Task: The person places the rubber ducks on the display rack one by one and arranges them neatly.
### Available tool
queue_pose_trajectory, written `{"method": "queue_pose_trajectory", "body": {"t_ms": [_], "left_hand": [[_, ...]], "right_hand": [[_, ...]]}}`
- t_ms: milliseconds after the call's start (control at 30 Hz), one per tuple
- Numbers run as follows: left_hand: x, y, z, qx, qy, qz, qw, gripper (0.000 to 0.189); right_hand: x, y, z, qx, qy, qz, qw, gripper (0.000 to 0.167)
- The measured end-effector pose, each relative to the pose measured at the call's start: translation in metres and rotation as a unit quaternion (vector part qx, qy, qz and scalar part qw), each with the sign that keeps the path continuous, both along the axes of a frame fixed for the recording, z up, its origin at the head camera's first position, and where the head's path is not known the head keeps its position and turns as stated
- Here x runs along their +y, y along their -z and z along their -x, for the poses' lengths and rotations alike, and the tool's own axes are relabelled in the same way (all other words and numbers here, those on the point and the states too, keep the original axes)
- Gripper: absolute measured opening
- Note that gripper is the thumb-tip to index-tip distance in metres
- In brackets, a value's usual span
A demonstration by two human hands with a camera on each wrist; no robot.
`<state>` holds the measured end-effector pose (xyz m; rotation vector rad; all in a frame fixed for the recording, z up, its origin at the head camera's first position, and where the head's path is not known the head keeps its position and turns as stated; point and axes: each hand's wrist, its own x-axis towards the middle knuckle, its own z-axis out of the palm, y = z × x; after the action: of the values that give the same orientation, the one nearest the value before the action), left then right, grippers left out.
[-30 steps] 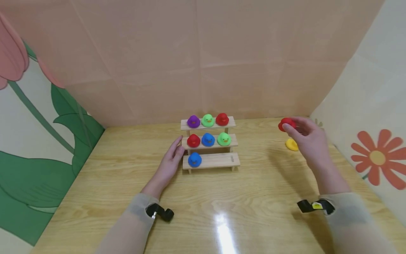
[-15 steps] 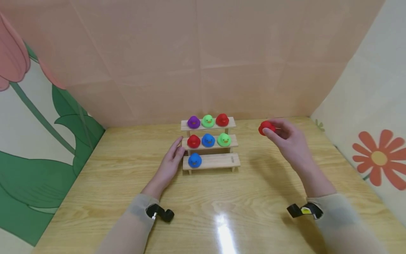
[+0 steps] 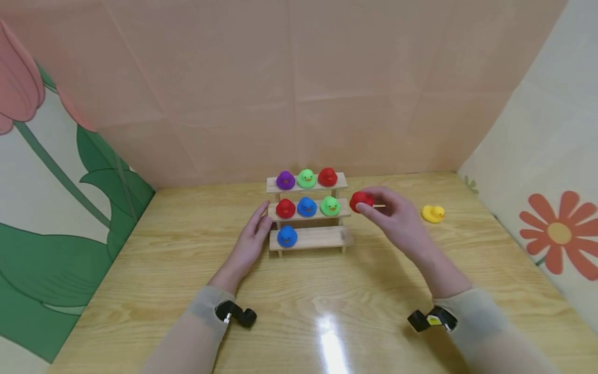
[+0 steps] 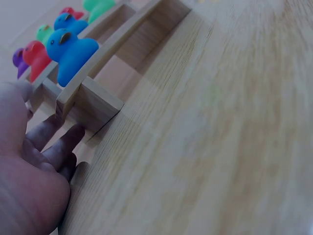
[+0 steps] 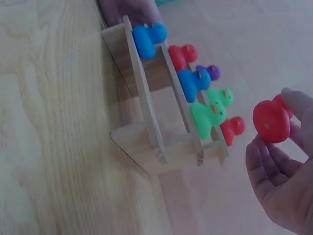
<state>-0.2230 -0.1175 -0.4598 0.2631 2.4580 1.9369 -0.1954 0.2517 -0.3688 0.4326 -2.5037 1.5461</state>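
A red rubber duck (image 3: 361,201) is pinched between the thumb and fingers of my right hand (image 3: 397,221), held in the air just right of a three-tier wooden stand (image 3: 322,237). My left hand (image 3: 249,236) rests at the stand's left side, fingers mostly straight, as the left wrist view also shows. On the bottom step a blue duck (image 3: 287,237) sits at the left end. The middle step bears a red duck (image 3: 285,209), a blue duck (image 3: 307,206) and a green duck (image 3: 330,205). Along the top are purple (image 3: 285,180), green and red ducks.
A yellow duck (image 3: 433,213) lies on the wooden table (image 3: 289,291) to the right, beyond my right forearm. A pinkish backdrop (image 3: 224,104) rises behind the stand, with flower-printed panels on both sides.
My right hand has carried the red duck leftward and slightly down, close to the stand. The yellow duck, hidden half a second ago, shows again. My left hand has stayed still.
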Motion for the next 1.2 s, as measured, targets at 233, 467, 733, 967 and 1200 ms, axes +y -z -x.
{"method": "queue_pose_trajectory", "body": {"t_ms": [233,467,733,967,1200], "left_hand": [[0.000,-0.001,-0.001,0.003,-0.002,0.000,1.0000,0.063],[0.000,0.001,0.000,0.001,-0.002,-0.003,1.0000,0.062],[0.000,0.001,-0.001,0.002,0.000,-0.008,1.0000,0.061],[0.000,0.000,-0.001,0.000,0.002,-0.010,1.0000,0.061],[0.000,-0.001,-0.002,0.002,0.005,-0.005,1.0000,0.063]], "right_hand": [[-0.018,0.005,-0.003,-0.019,-0.026,0.002,0.9995,0.044],[-0.033,0.012,-0.005,-0.031,-0.043,-0.002,0.9986,0.042],[-0.050,0.022,-0.007,-0.010,-0.081,0.021,0.9964,0.035],[-0.061,0.030,-0.007,-0.041,-0.080,0.000,0.9959,0.035],[-0.074,0.034,-0.006,-0.075,-0.067,-0.033,0.9943,0.039]]}}
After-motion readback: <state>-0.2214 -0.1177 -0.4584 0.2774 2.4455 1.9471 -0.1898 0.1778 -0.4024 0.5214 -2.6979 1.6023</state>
